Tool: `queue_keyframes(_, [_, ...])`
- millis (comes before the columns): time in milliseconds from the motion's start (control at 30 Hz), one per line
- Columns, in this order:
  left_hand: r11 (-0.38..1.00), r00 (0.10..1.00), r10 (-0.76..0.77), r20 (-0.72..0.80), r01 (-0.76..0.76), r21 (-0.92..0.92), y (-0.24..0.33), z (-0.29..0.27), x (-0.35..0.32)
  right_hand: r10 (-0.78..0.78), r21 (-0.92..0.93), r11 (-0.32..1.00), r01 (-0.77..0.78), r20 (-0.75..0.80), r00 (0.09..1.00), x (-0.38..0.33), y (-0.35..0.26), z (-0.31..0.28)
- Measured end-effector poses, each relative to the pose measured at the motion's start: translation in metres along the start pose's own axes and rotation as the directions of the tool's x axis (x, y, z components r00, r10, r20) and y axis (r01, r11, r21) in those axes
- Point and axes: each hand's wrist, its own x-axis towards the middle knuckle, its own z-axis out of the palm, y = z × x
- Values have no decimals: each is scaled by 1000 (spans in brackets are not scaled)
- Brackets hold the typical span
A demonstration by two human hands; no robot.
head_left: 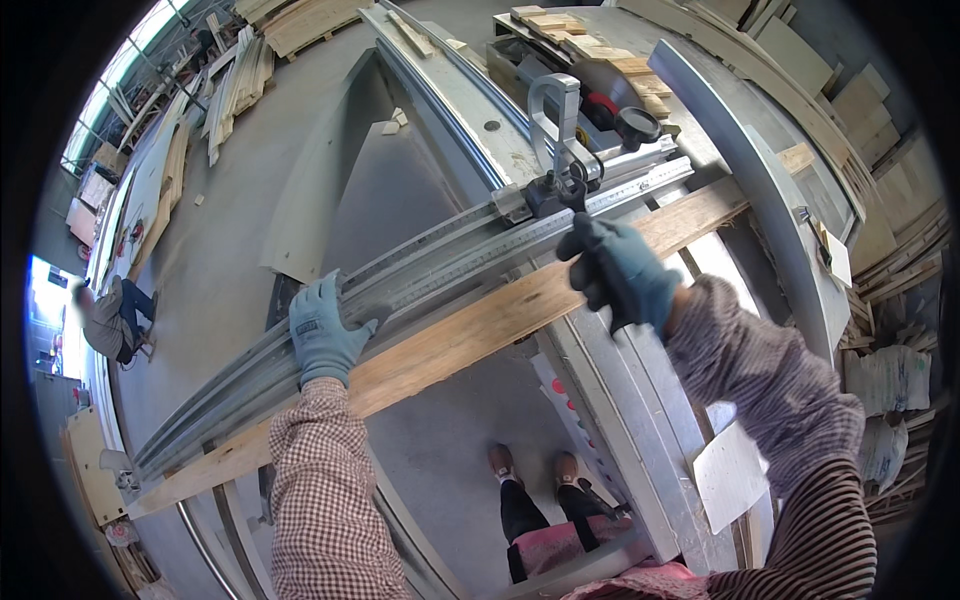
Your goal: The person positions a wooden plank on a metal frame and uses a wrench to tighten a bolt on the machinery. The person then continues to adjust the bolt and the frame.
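The left hand (322,335), in a grey-blue work glove, is lying flat with fingers spread over the near edge of a long pale wooden plank (470,335) and the ribbed grey metal fence rail (420,270) beside it, pressing rather than gripping. The right hand (620,272), in a darker teal glove, is curling closed around the top edge of the same plank further along, just below a black clamp knob on the silver stop bracket (560,130). The plank is lying diagonally across the grey metal saw bench (610,390), tight against the rail, running from lower left to upper right. Short wooden offcuts (590,45) are sitting stacked beyond the bracket. A person (110,320) is crouching on the concrete floor (230,230) well away at the left.
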Motion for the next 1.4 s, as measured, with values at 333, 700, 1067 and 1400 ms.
queue_keyframes(333, [1000, 1000, 3, 13, -3, -7, -2, 0, 0, 271, -744, 662, -91, 124, 955, 40, -89, -41])
queue_keyframes(700, [999, 999, 30, -12, -30, -33, 14, 2, 6, 18, 704, 703, 103, -162, 987, 36, 11, 70])
queue_keyframes(1067, [1000, 1000, 2, 4, -2, -15, 4, -1, 0, 42, -212, 977, -35, 30, 999, 12, -13, -15])
queue_keyframes(1400, [1000, 1000, -3, 10, 3, -12, 0, -4, -2, 351, -433, 874, -220, 249, 903, 54, -56, -48])
